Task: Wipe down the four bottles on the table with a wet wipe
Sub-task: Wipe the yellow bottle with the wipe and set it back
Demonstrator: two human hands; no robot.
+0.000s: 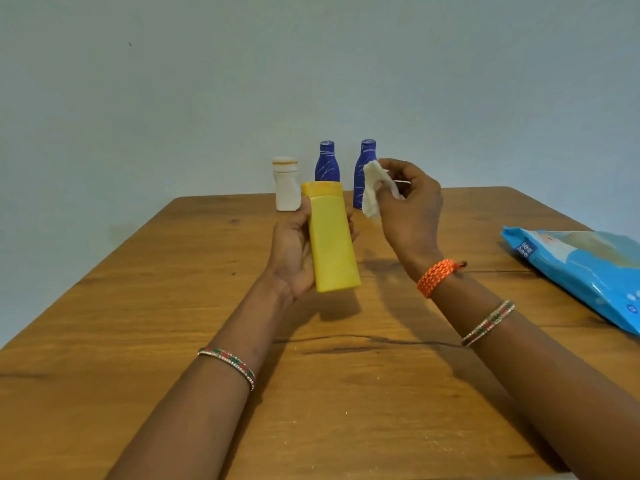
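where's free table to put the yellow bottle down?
Bare wood on the table's left half, and the near middle between the forearms. Crowded: far edge, with white bottle and two blue bottles; right edge holds the wipes pack.

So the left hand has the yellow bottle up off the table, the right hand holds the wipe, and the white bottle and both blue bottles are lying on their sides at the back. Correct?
Not quite: the white bottle and both blue bottles stand upright at the back, as the head view shows. The rest holds: the left hand has the yellow bottle up off the table, and the right hand holds the wipe.
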